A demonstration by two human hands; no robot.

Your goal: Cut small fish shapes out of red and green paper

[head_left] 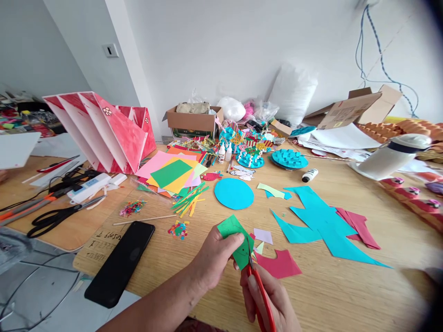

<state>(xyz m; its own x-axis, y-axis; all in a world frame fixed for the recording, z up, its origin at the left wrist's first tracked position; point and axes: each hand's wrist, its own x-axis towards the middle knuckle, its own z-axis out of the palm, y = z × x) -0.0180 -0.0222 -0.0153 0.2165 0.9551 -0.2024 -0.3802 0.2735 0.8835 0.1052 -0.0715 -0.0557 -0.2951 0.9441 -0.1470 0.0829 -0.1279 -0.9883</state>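
My left hand (214,253) pinches a small piece of green paper (235,227) with faint drawn lines on it, thumb on top. Wrapped around the red handles of a pair of scissors (265,295) is my right hand (273,299). The blades meet the right part of the green paper, near my left thumb. Just beyond lie a scrap of red paper (282,264) and a small lilac paper piece (263,236). Farther out, a blue paper circle (234,193) lies flat on the wooden table (332,290).
Blue paper offcuts (321,221) spread to the right. On the left are a black phone (119,263), black-handled scissors (55,216) and a red-and-white rack (104,133). Stacked coloured sheets (169,173), glue bottles (221,154) and a cardboard box (194,121) stand toward the wall.
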